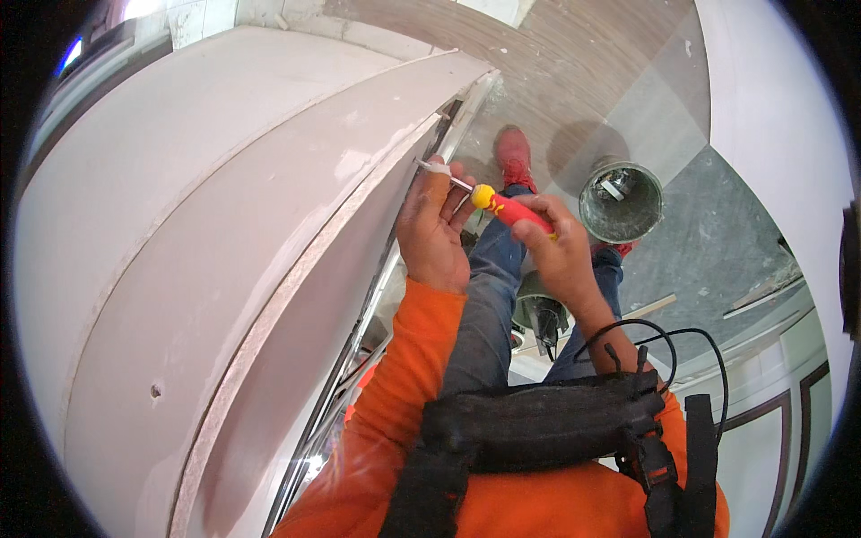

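Note:
My right hand [560,247] grips the red and yellow handle of a screwdriver [511,209]. Its metal shaft points up and left toward the edge of a pale board [296,260]. Around the front of the shaft curl the fingers of my left hand [435,238], close beside the board. Something white [437,168] sits at a left fingertip, by the screwdriver's tip; whether it is a wrap or a small part I cannot tell. What the tip touches is too small to make out.
Pale boards fill the left side, with a metal rail [345,336] along the lower edge. A dusty bucket [621,202] stands right of my feet; another bucket [541,309] holding a dark tool is between my legs. Wood strips [762,298] lie at right. A black cable [708,341] loops near my right arm.

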The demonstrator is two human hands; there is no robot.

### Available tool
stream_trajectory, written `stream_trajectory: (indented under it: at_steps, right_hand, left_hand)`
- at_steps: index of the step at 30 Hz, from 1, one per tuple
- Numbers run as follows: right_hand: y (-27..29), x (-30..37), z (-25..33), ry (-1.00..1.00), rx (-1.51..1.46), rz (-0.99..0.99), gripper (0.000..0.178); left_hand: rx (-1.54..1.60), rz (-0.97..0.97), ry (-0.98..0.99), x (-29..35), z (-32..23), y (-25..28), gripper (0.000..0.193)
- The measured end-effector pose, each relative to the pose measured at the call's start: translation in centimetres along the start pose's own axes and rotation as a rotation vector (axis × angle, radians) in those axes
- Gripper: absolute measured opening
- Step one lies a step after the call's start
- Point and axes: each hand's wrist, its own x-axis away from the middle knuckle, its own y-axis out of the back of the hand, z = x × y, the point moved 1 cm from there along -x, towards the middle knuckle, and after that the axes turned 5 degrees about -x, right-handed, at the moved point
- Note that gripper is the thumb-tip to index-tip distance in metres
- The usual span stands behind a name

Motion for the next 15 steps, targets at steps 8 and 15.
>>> stream_trajectory:
  at_steps: [8,15]
  right_hand:
    - [-3.3,0.7,2.5,0.139,0.241,-0.218,0.036]
    - [-2.5,0.9,-0.8,-0.736,-0.996,0.035,0.032]
  left_hand:
    - [-0.076,0.084,-0.057,-0.1,0.1,0.4,0.038]
    - [-0.162,0.148,0.022,0.6,1.7,-1.3,0.032]
